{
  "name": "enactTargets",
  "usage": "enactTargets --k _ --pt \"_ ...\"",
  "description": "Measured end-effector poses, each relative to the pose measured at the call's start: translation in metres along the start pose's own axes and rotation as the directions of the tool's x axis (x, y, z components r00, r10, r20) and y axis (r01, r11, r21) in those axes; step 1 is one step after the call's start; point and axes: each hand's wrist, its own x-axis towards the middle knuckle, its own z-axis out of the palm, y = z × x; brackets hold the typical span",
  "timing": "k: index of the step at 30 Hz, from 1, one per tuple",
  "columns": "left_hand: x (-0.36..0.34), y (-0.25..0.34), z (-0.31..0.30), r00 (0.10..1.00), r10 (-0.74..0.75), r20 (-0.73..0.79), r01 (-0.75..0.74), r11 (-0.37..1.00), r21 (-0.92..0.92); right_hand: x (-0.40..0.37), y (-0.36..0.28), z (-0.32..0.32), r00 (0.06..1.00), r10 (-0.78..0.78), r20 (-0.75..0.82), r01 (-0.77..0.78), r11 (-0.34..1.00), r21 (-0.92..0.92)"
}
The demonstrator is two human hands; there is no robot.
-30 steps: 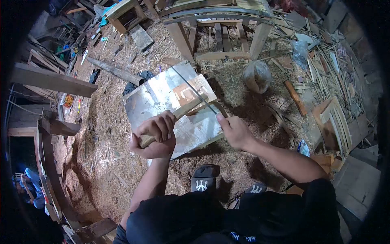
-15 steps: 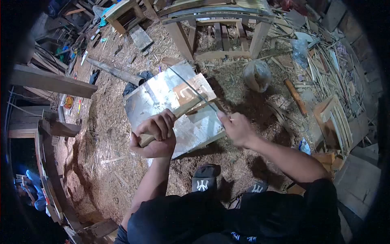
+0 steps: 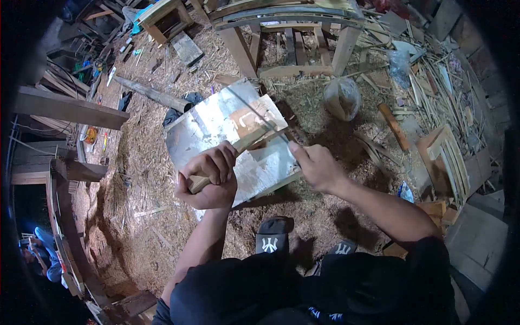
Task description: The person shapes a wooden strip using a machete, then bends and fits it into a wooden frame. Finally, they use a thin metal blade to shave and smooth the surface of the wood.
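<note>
My left hand [image 3: 208, 176] is closed around a wooden stick [image 3: 252, 140], which slants up to the right over a stained, whitish board [image 3: 197, 130]. My right hand [image 3: 319, 168] grips the near end of a long, thin, dark file [image 3: 246, 103], thumb laid along it. The file, smeared by motion, crosses the stick close to its far end. Its handle, if there is one, is hidden in my fist. A brown patch [image 3: 241, 122] with pale markings shows on the board behind the stick.
Wood shavings [image 3: 146, 184] cover the floor. A wooden frame [image 3: 295, 70] stands beyond the board. To the right lie a clear plastic bag [image 3: 342, 100], an orange-brown wood block [image 3: 394, 129] and a heap of thin offcuts [image 3: 433, 97]. At far left, a person [image 3: 46, 254] is partly visible.
The file has shifted slightly along its length across the stick and now looks blurred. My right hand has moved a little right; my left hand and the stick have barely moved.
</note>
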Motion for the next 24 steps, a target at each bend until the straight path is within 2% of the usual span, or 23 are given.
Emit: enactTargets --k 2,3,4,6,7,8,9,10,12,15,17,18,20,21,22,23,24 --pt "0.002 -0.001 0.0 1.0 0.011 0.003 -0.011 1.0 0.004 -0.001 -0.033 -0.022 0.996 -0.084 -0.007 0.085 0.987 0.139" --pt "0.002 -0.001 -0.001 1.0 0.001 -0.002 -0.001 1.0 -0.01 0.002 -0.041 -0.025 0.972 -0.207 -0.108 0.226 0.952 0.207" --pt "0.002 -0.002 -0.001 1.0 -0.011 -0.003 0.011 1.0 -0.022 0.0 -0.047 -0.027 0.973 -0.206 -0.103 0.223 0.953 0.207" --pt "0.005 0.0 0.002 1.0 -0.026 0.0 0.026 1.0 -0.016 -0.005 -0.055 -0.027 0.925 -0.275 -0.263 0.368 0.823 0.433" --pt "0.005 0.001 0.003 0.999 -0.037 0.001 0.037 0.999 -0.012 -0.005 -0.031 -0.012 0.927 -0.28 -0.248 0.37 0.783 0.5" --pt "0.004 0.0 0.001 0.999 -0.036 0.0 0.036 0.999 -0.012 -0.003 -0.006 0.001 0.928 -0.28 -0.247 0.37 0.783 0.5" --pt "0.003 -0.002 0.0 1.0 -0.022 0.0 0.022 1.0 -0.021 0.001 0.017 0.01 0.978 -0.172 -0.118 0.199 0.94 0.276" --pt "0.003 -0.003 0.001 1.0 -0.006 0.0 0.006 1.0 -0.031 0.003 0.02 0.01 0.999 -0.026 -0.025 0.026 1.0 0.008" --pt "0.009 -0.002 0.003 1.0 -0.009 0.024 0.01 1.0 -0.024 0.004 0.018 0.002 0.999 -0.005 -0.041 0.004 1.0 -0.004" --pt "0.006 -0.001 0.006 0.999 -0.028 0.021 0.028 1.0 -0.006 0.002 -0.018 -0.023 0.999 -0.026 0.045 0.024 0.998 0.056" --pt "0.003 -0.001 0.007 0.999 -0.033 0.006 0.033 0.999 0.003 -0.003 -0.058 -0.035 0.963 -0.213 -0.165 0.252 0.929 0.273" --pt "0.004 -0.002 0.007 1.0 -0.026 0.01 0.026 1.0 -0.003 -0.003 -0.054 -0.035 0.964 -0.212 -0.162 0.25 0.928 0.275" --pt "0.007 -0.002 0.008 1.0 -0.021 0.019 0.022 1.0 -0.006 -0.003 -0.035 -0.03 0.915 -0.36 -0.184 0.404 0.836 0.372" --pt "0.008 -0.001 0.009 0.999 -0.027 0.024 0.027 1.0 0.003 -0.001 -0.02 -0.017 0.9 -0.382 -0.208 0.424 0.88 0.216" --pt "0.008 0.0 0.01 0.999 -0.031 0.031 0.03 0.999 0.011 0.001 -0.004 -0.006 0.899 -0.384 -0.209 0.426 0.879 0.216" --pt "0.007 -0.001 0.011 0.999 -0.023 0.032 0.023 1.0 0.008 0.004 0.009 0.003 0.979 -0.189 -0.08 0.197 0.973 0.118" --pt "0.004 -0.001 0.011 0.999 -0.019 0.026 0.02 1.0 -0.007 0.003 0.005 0.005 0.999 0.037 0.019 -0.036 0.999 -0.008"
